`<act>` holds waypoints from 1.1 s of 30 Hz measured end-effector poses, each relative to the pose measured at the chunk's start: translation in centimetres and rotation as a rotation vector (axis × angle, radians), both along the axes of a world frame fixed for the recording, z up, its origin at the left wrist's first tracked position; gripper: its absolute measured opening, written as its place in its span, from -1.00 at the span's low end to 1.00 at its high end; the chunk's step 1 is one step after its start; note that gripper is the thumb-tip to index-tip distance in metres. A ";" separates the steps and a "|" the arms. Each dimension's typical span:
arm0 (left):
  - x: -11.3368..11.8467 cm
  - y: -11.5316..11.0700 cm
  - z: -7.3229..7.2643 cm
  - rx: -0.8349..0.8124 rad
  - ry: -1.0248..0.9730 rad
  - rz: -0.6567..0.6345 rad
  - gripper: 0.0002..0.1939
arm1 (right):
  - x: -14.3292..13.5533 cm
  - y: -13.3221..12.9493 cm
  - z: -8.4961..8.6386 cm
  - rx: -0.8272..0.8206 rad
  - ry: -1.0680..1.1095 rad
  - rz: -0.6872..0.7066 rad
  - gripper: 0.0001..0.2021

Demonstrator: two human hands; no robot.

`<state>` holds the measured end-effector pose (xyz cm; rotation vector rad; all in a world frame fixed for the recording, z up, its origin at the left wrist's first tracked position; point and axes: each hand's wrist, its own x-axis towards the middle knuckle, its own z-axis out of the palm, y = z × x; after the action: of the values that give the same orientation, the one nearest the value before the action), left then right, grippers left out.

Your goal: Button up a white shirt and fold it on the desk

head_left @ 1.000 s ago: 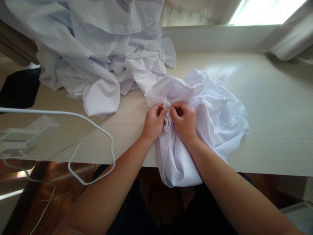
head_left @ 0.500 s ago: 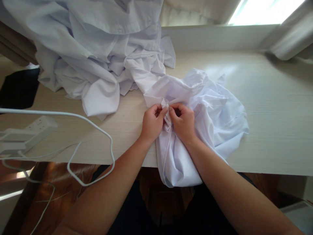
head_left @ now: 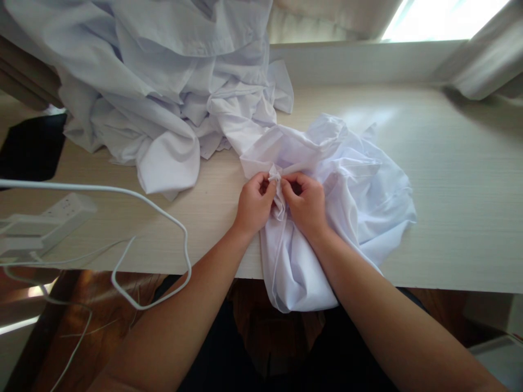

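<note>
Left thumb slightly leftward, two-handed pinch grip on white cloth

No words, labels, brands, numbers or signs can be read in the view, whether on the white cloth, the power strip or the surface.

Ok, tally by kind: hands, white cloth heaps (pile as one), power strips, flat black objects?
Left hand, right hand: 2 hands
White cloth pile, pinched white cloth: 2 heaps
Power strip: 1
Flat black object: 1
Total: 6
</note>
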<state>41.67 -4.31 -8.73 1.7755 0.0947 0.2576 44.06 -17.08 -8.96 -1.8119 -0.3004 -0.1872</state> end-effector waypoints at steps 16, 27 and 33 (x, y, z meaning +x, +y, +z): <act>-0.1 0.1 0.0 -0.181 0.079 -0.003 -0.73 | 0.2 -0.1 0.0 0.053 0.018 0.046 -0.80; 0.0 -0.1 0.1 -0.174 0.083 0.012 -0.75 | 0.1 -0.1 0.3 0.026 0.042 0.056 -0.77; 0.0 -0.1 0.1 -0.179 0.077 -0.024 -0.79 | 0.3 -0.2 0.1 0.045 0.033 0.054 -0.79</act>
<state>41.63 -4.42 -8.61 1.6080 0.1466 0.1585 44.33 -17.29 -8.87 -1.7588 -0.3195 -0.1254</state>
